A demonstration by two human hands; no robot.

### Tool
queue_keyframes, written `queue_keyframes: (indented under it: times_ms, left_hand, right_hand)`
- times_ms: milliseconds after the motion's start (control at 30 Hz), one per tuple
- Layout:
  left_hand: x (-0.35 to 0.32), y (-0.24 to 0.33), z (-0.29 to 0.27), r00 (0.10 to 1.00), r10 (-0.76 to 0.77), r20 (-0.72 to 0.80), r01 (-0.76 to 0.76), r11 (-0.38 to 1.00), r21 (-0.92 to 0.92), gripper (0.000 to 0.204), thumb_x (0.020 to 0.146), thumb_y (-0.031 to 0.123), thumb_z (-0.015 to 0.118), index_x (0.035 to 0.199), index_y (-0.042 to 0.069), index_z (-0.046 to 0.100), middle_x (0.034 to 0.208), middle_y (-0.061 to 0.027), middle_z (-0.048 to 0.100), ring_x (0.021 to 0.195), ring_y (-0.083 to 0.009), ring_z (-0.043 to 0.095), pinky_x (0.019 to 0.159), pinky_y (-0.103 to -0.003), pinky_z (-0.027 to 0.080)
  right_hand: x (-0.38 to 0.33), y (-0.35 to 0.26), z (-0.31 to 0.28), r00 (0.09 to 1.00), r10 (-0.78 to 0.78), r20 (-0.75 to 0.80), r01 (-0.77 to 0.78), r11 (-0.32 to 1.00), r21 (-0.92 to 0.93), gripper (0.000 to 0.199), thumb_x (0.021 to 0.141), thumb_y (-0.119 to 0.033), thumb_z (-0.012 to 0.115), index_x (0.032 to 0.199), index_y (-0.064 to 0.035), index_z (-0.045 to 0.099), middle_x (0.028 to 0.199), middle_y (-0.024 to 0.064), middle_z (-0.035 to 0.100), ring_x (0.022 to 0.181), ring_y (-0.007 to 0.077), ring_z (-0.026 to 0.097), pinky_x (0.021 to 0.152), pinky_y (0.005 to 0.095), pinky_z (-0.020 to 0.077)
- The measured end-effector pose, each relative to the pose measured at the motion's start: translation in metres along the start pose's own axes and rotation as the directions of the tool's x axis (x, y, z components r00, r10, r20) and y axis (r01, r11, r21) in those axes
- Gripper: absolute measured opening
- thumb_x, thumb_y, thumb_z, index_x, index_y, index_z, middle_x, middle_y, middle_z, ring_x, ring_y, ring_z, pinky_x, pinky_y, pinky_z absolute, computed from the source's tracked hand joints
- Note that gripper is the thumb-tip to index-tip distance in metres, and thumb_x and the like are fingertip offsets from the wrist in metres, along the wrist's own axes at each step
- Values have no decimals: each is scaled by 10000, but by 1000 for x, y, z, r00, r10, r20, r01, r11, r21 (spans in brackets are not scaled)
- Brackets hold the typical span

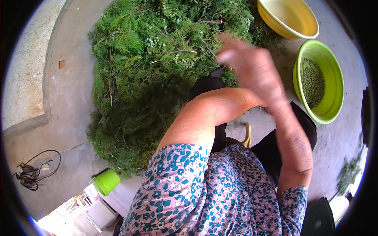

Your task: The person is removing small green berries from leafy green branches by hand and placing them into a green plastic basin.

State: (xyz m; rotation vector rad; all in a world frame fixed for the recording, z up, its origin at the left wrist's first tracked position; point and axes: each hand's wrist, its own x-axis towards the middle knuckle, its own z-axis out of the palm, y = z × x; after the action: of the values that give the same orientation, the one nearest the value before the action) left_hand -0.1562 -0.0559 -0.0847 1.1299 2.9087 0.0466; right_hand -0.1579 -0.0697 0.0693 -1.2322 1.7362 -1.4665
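Observation:
A large heap of green conifer branches with small pale cones lies in front of me and to the left. My right hand is smeared by motion at the heap's right side, so its fingers and anything in them are unclear. My left forearm reaches across to the right, its wrist meeting the right one. The left hand overlaps with the right hand in the blur and cannot be made out separately. To the right stands a lime-green basin, partly filled with small round green cones.
A yellow basin stands beyond the green one. A small green bucket and a tangled black cable are on the concrete floor at lower left. Some greenery lies at the far right.

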Motion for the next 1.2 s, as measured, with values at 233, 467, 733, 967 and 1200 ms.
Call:
queue_keyframes:
  times_ms: [233,467,733,967,1200]
  left_hand:
    - [3,-7,-16,947,-266,-179,207,933,-293,73,719,115,540,685,91,600,660,-56,591,614,-229,576,536,-349,443]
    - [-16,-42,-55,651,-642,-404,286,701,-653,40,704,65,548,726,68,582,643,-98,542,612,-279,555,553,-357,443]
    - [-39,-69,-108,225,-965,-131,-174,93,-980,215,883,198,534,826,-7,569,692,11,526,621,-95,447,569,-255,387]
    - [-35,-45,-119,232,-937,-262,-50,257,-965,150,890,170,531,895,31,589,775,20,548,670,-65,452,599,-220,401]
    - [-46,-60,-112,350,-934,63,-259,-162,-952,215,785,213,669,856,36,570,821,-5,593,739,-75,515,664,-207,402]
  right_hand:
    - [-2,-74,37,950,11,313,-281,470,837,349,868,-251,555,1110,0,561,949,160,631,957,249,599,817,347,492]
    - [-17,27,-82,825,390,-408,-41,761,647,236,876,-173,530,1016,6,594,781,68,593,668,133,564,674,257,489]
    - [-47,42,-83,674,636,-374,-241,669,703,280,857,-294,573,820,-17,580,653,48,577,509,134,534,478,262,446]
    - [-30,50,-72,817,557,-151,-146,452,880,252,865,-253,556,864,-4,595,729,66,612,596,144,585,548,272,492]
    - [-35,58,-70,825,497,-268,-207,708,675,104,847,-66,547,836,26,593,656,57,596,543,105,557,478,244,471]
